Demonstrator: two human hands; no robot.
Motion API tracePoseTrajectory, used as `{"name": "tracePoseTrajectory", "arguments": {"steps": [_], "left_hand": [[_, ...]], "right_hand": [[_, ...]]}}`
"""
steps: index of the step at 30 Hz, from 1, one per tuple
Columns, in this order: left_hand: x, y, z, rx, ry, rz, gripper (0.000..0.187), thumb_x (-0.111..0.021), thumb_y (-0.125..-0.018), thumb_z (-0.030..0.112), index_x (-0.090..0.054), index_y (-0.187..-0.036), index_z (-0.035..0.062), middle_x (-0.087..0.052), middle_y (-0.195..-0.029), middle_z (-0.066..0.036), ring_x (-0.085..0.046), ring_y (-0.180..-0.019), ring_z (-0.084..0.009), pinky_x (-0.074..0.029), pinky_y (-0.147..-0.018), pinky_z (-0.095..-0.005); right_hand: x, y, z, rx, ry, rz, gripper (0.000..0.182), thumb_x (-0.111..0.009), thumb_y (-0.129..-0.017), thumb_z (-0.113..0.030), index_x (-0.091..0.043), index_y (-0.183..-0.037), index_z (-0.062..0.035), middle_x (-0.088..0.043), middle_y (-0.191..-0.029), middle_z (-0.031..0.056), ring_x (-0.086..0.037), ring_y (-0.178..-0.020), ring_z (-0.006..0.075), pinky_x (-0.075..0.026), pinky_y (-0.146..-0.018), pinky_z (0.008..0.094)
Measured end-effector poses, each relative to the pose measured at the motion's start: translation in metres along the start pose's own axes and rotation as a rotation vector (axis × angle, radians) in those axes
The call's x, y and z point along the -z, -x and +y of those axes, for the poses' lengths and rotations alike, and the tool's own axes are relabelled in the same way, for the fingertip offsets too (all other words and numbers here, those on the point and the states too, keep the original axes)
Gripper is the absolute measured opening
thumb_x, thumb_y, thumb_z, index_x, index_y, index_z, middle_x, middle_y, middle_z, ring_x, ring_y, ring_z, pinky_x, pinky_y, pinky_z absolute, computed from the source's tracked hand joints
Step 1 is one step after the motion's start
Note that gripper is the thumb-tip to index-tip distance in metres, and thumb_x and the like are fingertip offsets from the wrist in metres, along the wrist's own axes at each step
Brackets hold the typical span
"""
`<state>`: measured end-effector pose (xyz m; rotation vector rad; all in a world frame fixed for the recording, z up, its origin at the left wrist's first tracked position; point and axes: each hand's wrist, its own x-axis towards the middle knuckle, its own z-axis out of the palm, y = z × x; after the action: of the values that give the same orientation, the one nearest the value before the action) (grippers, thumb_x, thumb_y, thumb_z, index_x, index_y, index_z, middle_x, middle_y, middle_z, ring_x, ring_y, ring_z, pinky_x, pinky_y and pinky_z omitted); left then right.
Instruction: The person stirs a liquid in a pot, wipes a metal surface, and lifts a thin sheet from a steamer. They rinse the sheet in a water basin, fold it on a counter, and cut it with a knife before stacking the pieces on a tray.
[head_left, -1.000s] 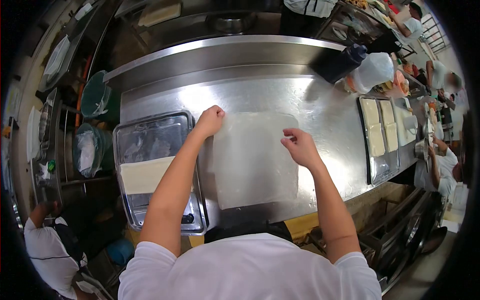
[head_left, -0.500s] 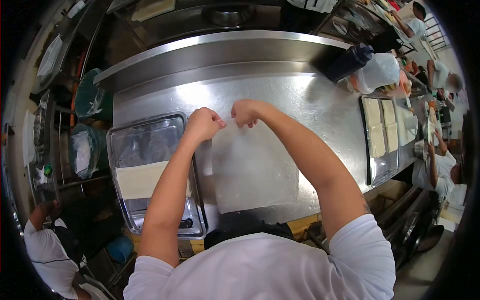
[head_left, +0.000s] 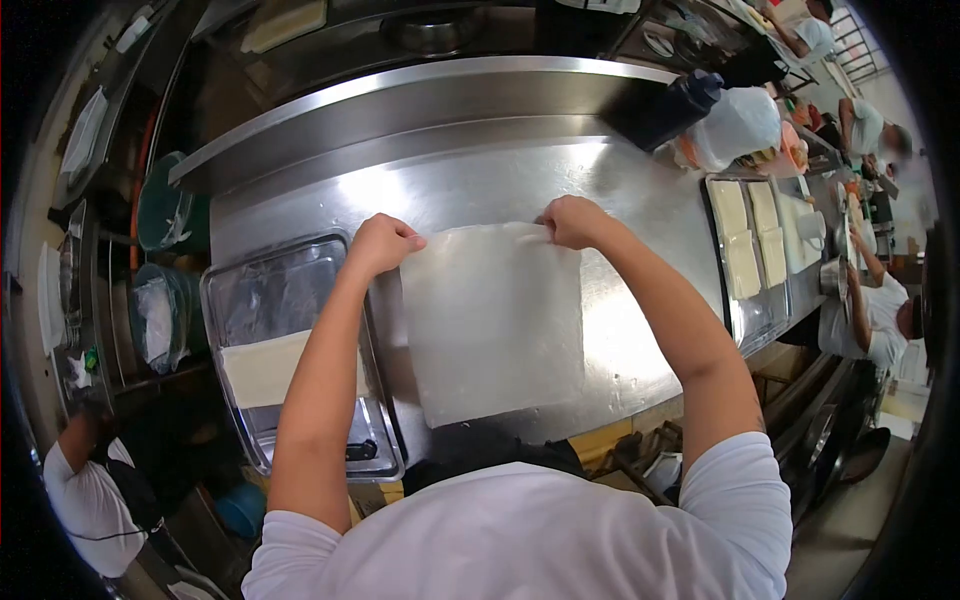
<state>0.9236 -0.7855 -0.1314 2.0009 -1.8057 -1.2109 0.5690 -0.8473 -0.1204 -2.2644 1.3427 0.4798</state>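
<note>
A thin, pale translucent sheet [head_left: 495, 320] lies flat on the steel tabletop [head_left: 640, 340], in the middle just in front of the person. The left hand [head_left: 383, 243] is curled closed at the sheet's far left corner, fingers pinching its edge. The right hand [head_left: 573, 220] is likewise closed at the far right corner, pinching the top edge between fingers and thumb. Both arms reach forward over the sheet's sides.

Just left of the sheet sits a shallow metal tray [head_left: 250, 300] holding a cream-coloured stack of sheets [head_left: 262, 368] across its middle. Farther right on the tabletop, another tray [head_left: 745, 325] carries several pale rectangular pieces. A dark bottle [head_left: 672, 108] and a tied plastic bag [head_left: 738, 125] stand at the far right. Other people work at the right edge and the near left corner.
</note>
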Motion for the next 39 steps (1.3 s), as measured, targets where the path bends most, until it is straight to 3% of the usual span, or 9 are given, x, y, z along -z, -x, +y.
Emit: {"name": "tracePoseTrajectory", "arguments": {"steps": [10, 15, 18, 23, 26, 29, 32, 35, 39], "left_hand": [[-0.002, 0.02, -0.004, -0.012, 0.012, 0.052, 0.03, -0.082, -0.082, 0.031, -0.08, -0.098, 0.0051, -0.077, -0.092, -0.015, -0.073, -0.081, -0.0255, -0.056, -0.078, -0.0364], [0.001, 0.067, 0.007, -0.116, 0.018, 0.16, 0.022, -0.079, -0.086, 0.026, -0.08, -0.097, 0.0069, -0.076, -0.086, -0.014, -0.07, -0.075, -0.0254, -0.054, -0.073, -0.0355], [-0.004, 0.112, 0.017, -0.191, 0.025, 0.266, 0.012, -0.076, -0.085, 0.018, -0.08, -0.092, 0.0096, -0.073, -0.084, -0.012, -0.068, -0.078, -0.0289, -0.053, -0.074, -0.0394], [-0.052, 0.164, -0.031, -0.465, -0.219, 0.32, 0.013, -0.077, -0.076, 0.006, -0.079, -0.088, 0.0098, -0.07, -0.088, -0.011, -0.064, -0.089, -0.0325, -0.053, -0.08, -0.0426], [-0.077, 0.193, -0.049, -0.491, -0.242, 0.197, 0.012, -0.078, -0.076, 0.006, -0.078, -0.087, 0.0085, -0.07, -0.087, -0.01, -0.064, -0.088, -0.0311, -0.053, -0.08, -0.0425], [-0.079, 0.211, -0.043, -0.491, -0.2, 0.226, 0.012, -0.079, -0.076, 0.006, -0.078, -0.087, 0.0074, -0.07, -0.086, -0.01, -0.064, -0.088, -0.0312, -0.053, -0.08, -0.0417], [-0.07, 0.216, -0.026, -0.476, -0.175, 0.257, 0.013, -0.08, -0.075, 0.007, -0.078, -0.088, 0.0068, -0.071, -0.087, -0.009, -0.064, -0.088, -0.0309, -0.053, -0.08, -0.0413], [-0.06, 0.216, -0.012, -0.462, -0.154, 0.303, 0.011, -0.078, -0.074, 0.007, -0.077, -0.085, 0.0079, -0.07, -0.087, -0.009, -0.064, -0.089, -0.0308, -0.052, -0.081, -0.042], [-0.044, 0.224, -0.011, -0.43, -0.141, 0.358, 0.015, -0.082, -0.075, 0.009, -0.077, -0.089, 0.0067, -0.071, -0.09, -0.009, -0.065, -0.091, -0.0308, -0.053, -0.082, -0.0412]], "right_hand": [[-0.004, 0.056, -0.003, -0.074, -0.294, 0.304, 0.011, -0.065, -0.082, -0.009, -0.074, -0.084, -0.0035, -0.072, -0.086, 0.0213, -0.069, -0.082, 0.0396, -0.055, -0.076, 0.0471], [-0.006, 0.101, -0.013, -0.094, -0.362, 0.422, 0.012, -0.066, -0.085, -0.01, -0.074, -0.086, -0.0014, -0.071, -0.085, 0.0219, -0.069, -0.082, 0.0402, -0.055, -0.076, 0.0471], [-0.014, 0.136, -0.028, -0.075, -0.387, 0.524, 0.012, -0.065, -0.086, -0.01, -0.073, -0.087, -0.0011, -0.071, -0.087, 0.0222, -0.068, -0.083, 0.0409, -0.054, -0.077, 0.0474], [-0.099, 0.178, -0.032, -0.038, -0.401, 0.549, 0.015, -0.063, -0.089, -0.012, -0.074, -0.094, -0.0031, -0.07, -0.09, 0.0229, -0.068, -0.088, 0.0417, -0.054, -0.08, 0.0487], [-0.144, 0.202, -0.042, -0.11, -0.318, 0.454, 0.019, -0.063, -0.088, -0.013, -0.073, -0.101, -0.0033, -0.071, -0.099, 0.0233, -0.068, -0.089, 0.0428, -0.055, -0.082, 0.0507], [-0.142, 0.203, -0.072, -0.204, -0.39, 0.453, 0.031, -0.064, -0.09, -0.018, -0.069, -0.117, -0.0034, -0.069, -0.118, 0.0236, -0.067, -0.103, 0.0422, -0.054, -0.091, 0.0484], [-0.142, 0.176, -0.106, 0.034, -0.382, 0.684, 0.052, -0.063, -0.095, -0.026, -0.055, -0.139, -0.0007, -0.054, -0.143, 0.0251, -0.053, -0.132, 0.0409, -0.044, -0.11, 0.0476], [-0.153, 0.147, -0.11, 0.099, -0.179, 0.583, 0.07, -0.057, -0.1, -0.039, -0.038, -0.15, 0.0054, -0.034, -0.16, 0.0253, -0.029, -0.151, 0.0388, -0.025, -0.123, 0.0492], [-0.165, 0.15, -0.057, -0.268, -0.138, 0.516, 0.076, -0.052, -0.102, -0.044, -0.031, -0.153, 0.0087, -0.026, -0.163, 0.0282, -0.024, -0.153, 0.0395, -0.019, -0.125, 0.0524]]}}
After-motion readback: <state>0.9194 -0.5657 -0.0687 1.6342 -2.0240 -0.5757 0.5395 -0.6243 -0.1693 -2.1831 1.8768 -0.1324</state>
